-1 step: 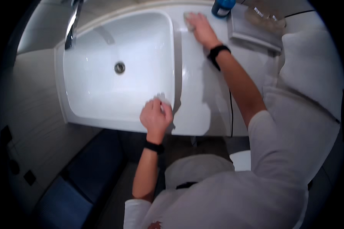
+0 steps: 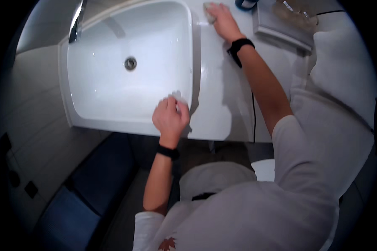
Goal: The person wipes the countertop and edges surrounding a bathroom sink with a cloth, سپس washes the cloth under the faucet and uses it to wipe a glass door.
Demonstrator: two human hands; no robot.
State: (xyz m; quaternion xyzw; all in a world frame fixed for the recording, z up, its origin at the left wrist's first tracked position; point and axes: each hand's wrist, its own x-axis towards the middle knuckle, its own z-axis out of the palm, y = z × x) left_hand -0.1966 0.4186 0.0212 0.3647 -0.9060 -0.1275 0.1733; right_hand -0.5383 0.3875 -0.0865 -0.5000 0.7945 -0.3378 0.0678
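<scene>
My right hand [image 2: 226, 26] reaches to the far part of the white counter [image 2: 213, 83], right of the sink. Its fingers lie over a pale, greenish-beige sponge [image 2: 209, 13] and press it on the surface. My left hand [image 2: 168, 117] is at the near right corner of the white sink [image 2: 100, 88], with its fingers curled. A whitish patch shows by its fingertips, and I cannot make out whether the hand holds something. Each wrist wears a black band.
A chrome faucet [image 2: 75, 27] hangs over the sink's far left, and a drain [image 2: 130, 63] sits mid-basin. A dark blue bottle [image 2: 246, 4] and a grey box [image 2: 276, 25] stand at the back right. A thin black cable [image 2: 254, 119] runs down the counter.
The view has shifted, so the sink and counter sit a little higher in the picture. Both hands stay at nearly the same spots, the right one still on the sponge.
</scene>
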